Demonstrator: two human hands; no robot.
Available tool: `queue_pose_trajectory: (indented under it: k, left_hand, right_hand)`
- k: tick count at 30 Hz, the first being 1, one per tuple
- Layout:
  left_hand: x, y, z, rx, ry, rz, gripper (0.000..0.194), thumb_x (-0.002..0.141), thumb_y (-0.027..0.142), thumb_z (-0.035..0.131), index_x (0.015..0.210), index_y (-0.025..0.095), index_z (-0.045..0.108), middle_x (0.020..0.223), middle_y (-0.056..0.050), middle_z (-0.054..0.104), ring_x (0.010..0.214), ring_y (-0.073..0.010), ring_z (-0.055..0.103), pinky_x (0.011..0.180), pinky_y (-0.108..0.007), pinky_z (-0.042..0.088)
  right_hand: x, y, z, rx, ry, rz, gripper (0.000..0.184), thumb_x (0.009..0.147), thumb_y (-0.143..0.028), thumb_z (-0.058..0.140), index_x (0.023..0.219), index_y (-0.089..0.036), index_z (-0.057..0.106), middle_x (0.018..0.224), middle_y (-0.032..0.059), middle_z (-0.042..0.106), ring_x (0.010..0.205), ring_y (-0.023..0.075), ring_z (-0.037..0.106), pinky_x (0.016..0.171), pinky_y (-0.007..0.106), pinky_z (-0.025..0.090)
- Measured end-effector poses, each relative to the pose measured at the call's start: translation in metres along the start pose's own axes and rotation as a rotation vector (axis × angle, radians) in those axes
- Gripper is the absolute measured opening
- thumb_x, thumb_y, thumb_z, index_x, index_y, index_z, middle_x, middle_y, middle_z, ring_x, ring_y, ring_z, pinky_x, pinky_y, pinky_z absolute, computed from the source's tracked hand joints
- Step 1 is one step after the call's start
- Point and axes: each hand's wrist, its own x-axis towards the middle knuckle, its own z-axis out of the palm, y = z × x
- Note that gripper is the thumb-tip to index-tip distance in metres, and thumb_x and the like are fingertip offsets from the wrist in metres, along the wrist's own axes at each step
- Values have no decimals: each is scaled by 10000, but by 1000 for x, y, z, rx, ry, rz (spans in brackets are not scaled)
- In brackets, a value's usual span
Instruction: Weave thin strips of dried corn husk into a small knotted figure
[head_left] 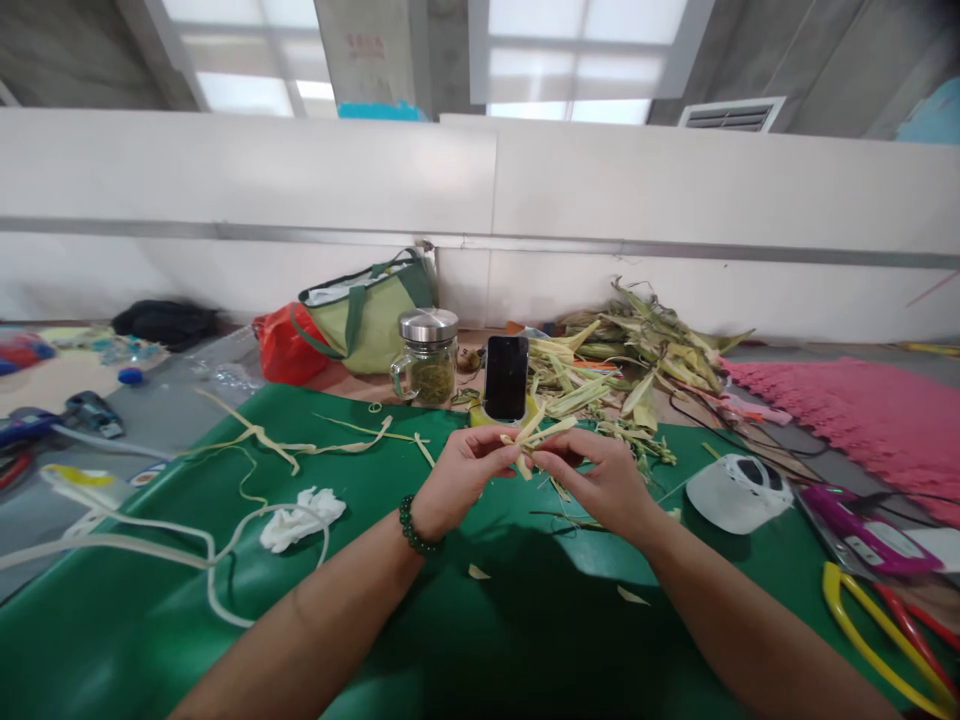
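Both my hands meet over the green mat [225, 600], pinching a small woven piece of pale leaf strips [534, 437]. My left hand [459, 478], with a dark bead bracelet at the wrist, has its fingers closed on the left side of the piece. My right hand [600, 480] has its fingers closed on the right side. Short strip ends stick out upward and to the right from between the fingers.
A phone [506, 377] stands upright just behind my hands, beside a lidded glass jar [427, 357]. A leaf pile [637, 360] lies back right, long strips [300, 445] left. A white cap [739, 492], scissors [885, 625] and pink cloth [847, 415] are right; a green bag [367, 310] is behind.
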Motion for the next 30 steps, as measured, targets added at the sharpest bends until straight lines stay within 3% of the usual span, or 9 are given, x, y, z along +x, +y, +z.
queue_pose_trajectory:
  k: [4, 9, 12, 14, 16, 19, 22, 28, 30]
  left_hand:
    - [0, -1, -2, 32, -20, 14, 302, 604, 338, 776, 823, 137, 721, 661, -28, 700, 611, -128, 613, 631, -241, 490]
    - [1, -2, -3, 33, -5, 47, 267, 602, 303, 776, 802, 138, 709, 657, -23, 701, 600, -129, 610, 633, -252, 488]
    - [2, -1, -3, 59, -1, 85, 235, 622, 282, 757, 800, 138, 706, 646, -23, 698, 603, -135, 609, 631, -255, 487]
    - [2, -2, -2, 86, -7, 113, 219, 642, 277, 740, 807, 136, 708, 640, -24, 696, 610, -140, 611, 646, -261, 488]
    - [2, -3, -2, 115, -16, 134, 214, 657, 279, 728, 814, 135, 710, 637, -28, 695, 621, -149, 618, 663, -271, 491]
    - [1, -7, 0, 140, -37, 146, 211, 667, 285, 722, 813, 134, 707, 640, -35, 697, 627, -160, 627, 665, -277, 495]
    - [0, -9, 3, 186, -64, 154, 204, 687, 293, 705, 802, 125, 713, 659, -50, 704, 627, -164, 628, 652, -274, 498]
    - [-1, -10, 6, 228, -61, 172, 236, 692, 338, 696, 771, 117, 725, 680, -66, 712, 626, -167, 623, 627, -267, 497]
    - [-1, -10, 6, 228, -46, 178, 244, 685, 350, 701, 761, 120, 727, 680, -65, 712, 627, -167, 621, 626, -267, 495]
  right_hand:
    - [-1, 1, -1, -81, -19, -45, 171, 823, -307, 566, 741, -192, 663, 722, 39, 698, 663, 149, 638, 599, 235, 487]
    - [-6, -3, -3, 25, -87, 40, 155, 819, -317, 571, 737, -187, 590, 614, 1, 652, 515, 107, 585, 473, 191, 447]
    - [-8, -6, -6, 33, -103, -11, 154, 853, -294, 543, 750, -194, 600, 598, -11, 643, 499, 100, 576, 455, 191, 428]
    - [-7, -7, -9, -63, 0, -128, 176, 859, -287, 552, 717, -201, 607, 569, -13, 623, 488, 101, 546, 469, 214, 415]
    - [-6, -5, -10, -214, 196, -264, 169, 832, -284, 598, 683, -205, 612, 581, 6, 616, 546, 128, 540, 545, 263, 430]
    - [-2, 0, -8, -399, 358, -334, 119, 780, -322, 664, 776, -203, 659, 812, 83, 668, 795, 222, 579, 739, 380, 451]
    - [2, 5, -5, -387, 297, -313, 123, 787, -328, 662, 784, -206, 673, 912, 94, 668, 890, 244, 567, 794, 410, 453]
    - [2, 3, 2, -143, 193, -258, 95, 795, -271, 658, 721, -215, 640, 805, 39, 663, 814, 194, 590, 752, 364, 462]
    - [1, 0, 5, -152, 197, -289, 107, 803, -236, 646, 704, -215, 613, 764, 22, 669, 788, 185, 599, 811, 395, 443]
